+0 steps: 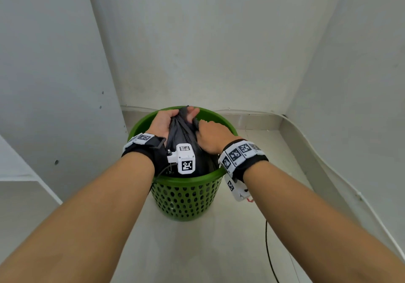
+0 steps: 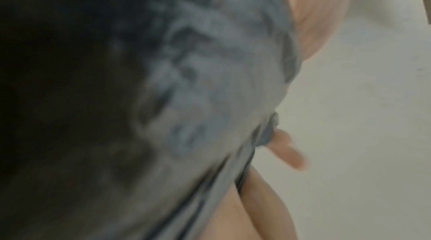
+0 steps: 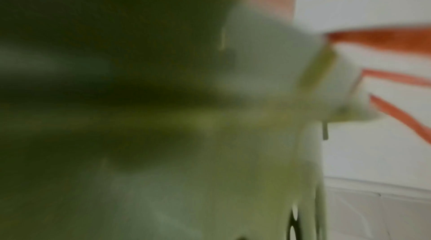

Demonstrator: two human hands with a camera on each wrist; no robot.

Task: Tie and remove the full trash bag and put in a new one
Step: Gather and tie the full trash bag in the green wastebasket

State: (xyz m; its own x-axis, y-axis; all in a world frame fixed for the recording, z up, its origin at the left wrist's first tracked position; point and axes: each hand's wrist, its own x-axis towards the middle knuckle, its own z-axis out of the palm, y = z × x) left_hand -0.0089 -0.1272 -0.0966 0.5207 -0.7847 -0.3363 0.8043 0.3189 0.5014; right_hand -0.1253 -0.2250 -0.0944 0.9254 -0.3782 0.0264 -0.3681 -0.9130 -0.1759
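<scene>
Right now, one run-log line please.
stage: tying | trash bag: in green bin, neck gathered | left hand: grips neck | right hand: grips neck

Pale tiled floor (image 1: 197, 249) in a corner between white walls. Green perforated bin (image 1: 186, 199) stands on it near the far edge, toward the far right corner. Black cable (image 1: 268, 252) lies along the floor, right of the bin.

Thin, creased plastic bag (image 1: 183, 133); glossy perforated plastic basket (image 1: 186, 197); smooth floor (image 1: 197, 249).
</scene>
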